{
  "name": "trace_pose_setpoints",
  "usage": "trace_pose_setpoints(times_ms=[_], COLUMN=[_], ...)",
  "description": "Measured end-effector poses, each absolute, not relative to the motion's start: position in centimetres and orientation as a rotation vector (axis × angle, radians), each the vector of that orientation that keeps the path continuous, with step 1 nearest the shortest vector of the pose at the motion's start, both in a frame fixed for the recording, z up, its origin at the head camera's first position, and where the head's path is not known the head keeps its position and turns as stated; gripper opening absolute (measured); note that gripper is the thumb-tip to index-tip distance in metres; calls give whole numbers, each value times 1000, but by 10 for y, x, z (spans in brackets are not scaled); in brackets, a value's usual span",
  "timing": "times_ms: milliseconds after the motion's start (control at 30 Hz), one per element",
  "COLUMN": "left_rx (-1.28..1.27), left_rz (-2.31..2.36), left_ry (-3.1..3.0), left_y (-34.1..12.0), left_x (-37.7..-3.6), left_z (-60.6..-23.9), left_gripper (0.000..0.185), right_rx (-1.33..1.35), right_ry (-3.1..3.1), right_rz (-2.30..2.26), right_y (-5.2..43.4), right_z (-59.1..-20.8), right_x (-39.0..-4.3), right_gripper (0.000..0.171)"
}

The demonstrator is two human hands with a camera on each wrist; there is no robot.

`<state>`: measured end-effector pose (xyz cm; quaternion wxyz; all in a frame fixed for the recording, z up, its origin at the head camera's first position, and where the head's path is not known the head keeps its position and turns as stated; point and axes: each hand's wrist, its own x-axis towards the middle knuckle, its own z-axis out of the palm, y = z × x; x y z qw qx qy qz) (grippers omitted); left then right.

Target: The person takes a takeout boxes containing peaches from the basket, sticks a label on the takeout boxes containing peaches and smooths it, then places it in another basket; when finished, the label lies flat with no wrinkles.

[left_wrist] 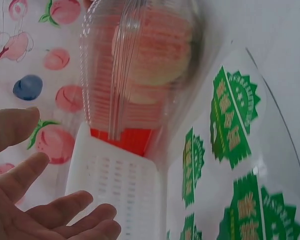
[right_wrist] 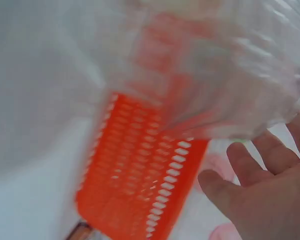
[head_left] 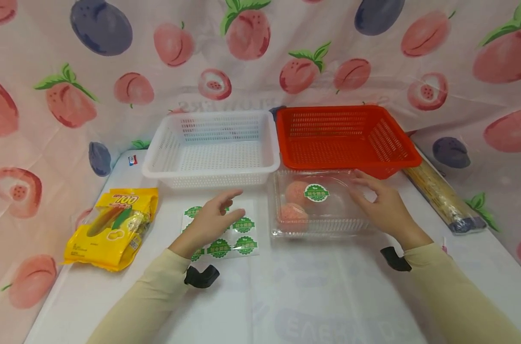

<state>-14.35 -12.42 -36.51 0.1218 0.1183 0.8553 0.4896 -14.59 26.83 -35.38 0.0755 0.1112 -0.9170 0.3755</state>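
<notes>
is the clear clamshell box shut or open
Shut: the clear clamshell box has its lid lying flat over the pink fruit, with a green sticker on top.

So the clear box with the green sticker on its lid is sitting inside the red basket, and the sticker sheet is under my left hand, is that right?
Not quite. The clear box is not inside the red basket; it sits on the table in front of it, as the head view shows. The rest holds: a green sticker is on its lid, and the sticker sheet lies under the left hand.
</notes>
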Motion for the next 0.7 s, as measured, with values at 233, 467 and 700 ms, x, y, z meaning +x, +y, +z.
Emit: trace_pose_setpoints(times_ms=[233,467,700], left_rx=[346,339,344], left_rz=[1492,1552,1579], left_ry=[2403,2300,2242], left_y=[-104,-84,-70], left_x=[-147,-150,-150], left_z=[-372,-381,-385], left_gripper=[64,66,64], right_rx=[224,132,192], right_ry=[-2853,-2962,-3022], right_rz=[1246,1333,1409], right_y=[282,290,297], right_z=[-364,-370,-371], right_x=[-138,-135,-136], right_gripper=[58,67,68])
